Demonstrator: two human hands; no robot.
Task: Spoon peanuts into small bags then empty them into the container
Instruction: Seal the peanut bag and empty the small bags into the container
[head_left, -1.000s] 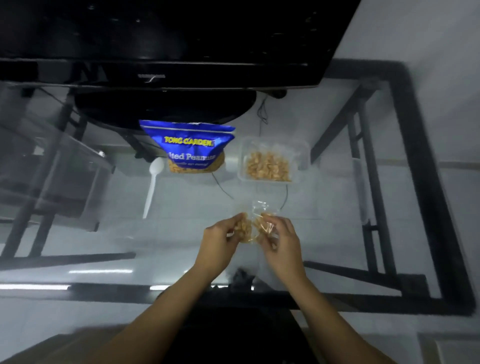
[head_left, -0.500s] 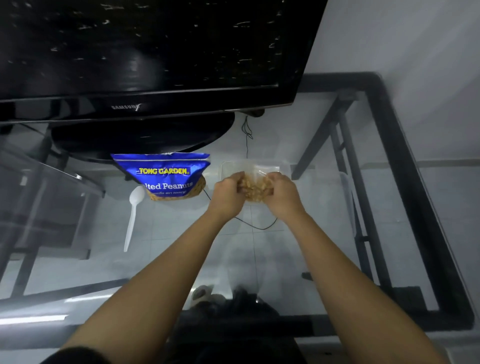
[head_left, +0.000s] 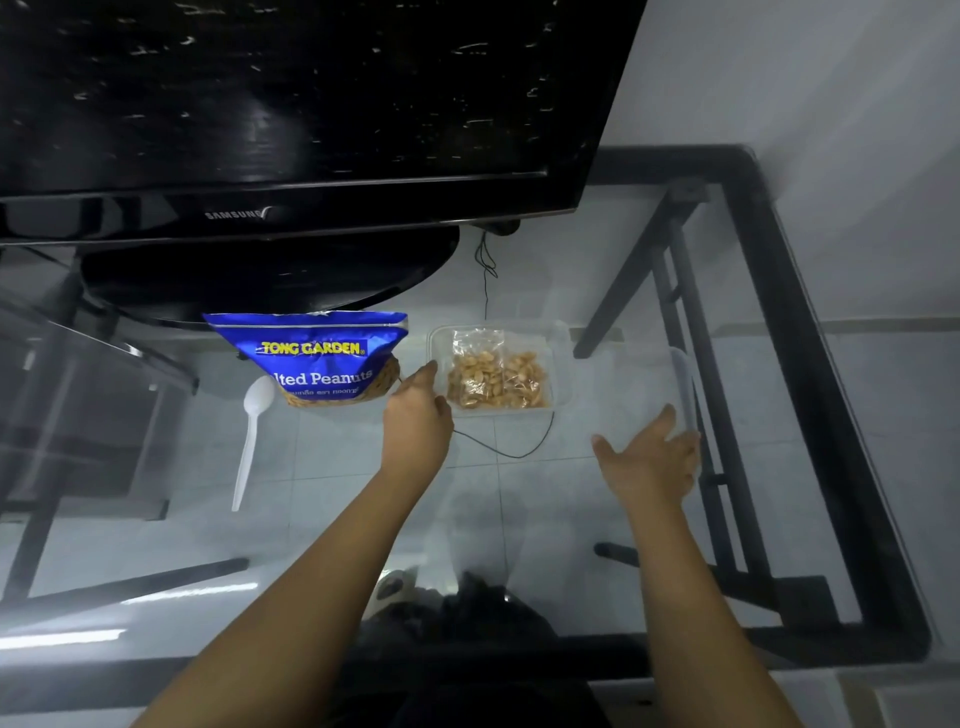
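A clear plastic container (head_left: 556, 358) on the glass table holds loose peanuts, and a small clear bag of peanuts (head_left: 475, 371) lies inside it. My left hand (head_left: 415, 418) hovers just left of the container, fingers relaxed and holding nothing. My right hand (head_left: 649, 457) is spread open to the container's lower right, also with nothing in it. A blue Tong Garden salted peanuts pouch (head_left: 311, 358) stands left of the container. A white plastic spoon (head_left: 252, 434) lies left of the pouch.
A black Samsung TV (head_left: 291, 114) on its stand fills the back of the glass table (head_left: 322, 530). A black cable (head_left: 509, 447) runs under the glass. The table's black frame (head_left: 810, 364) runs down the right side. A pale clear item (head_left: 683, 384) lies beyond my right hand.
Both hands carried the small bag forward over the container, then let it go inside. My left hand drew back slightly left and my right hand moved off to the right, open.
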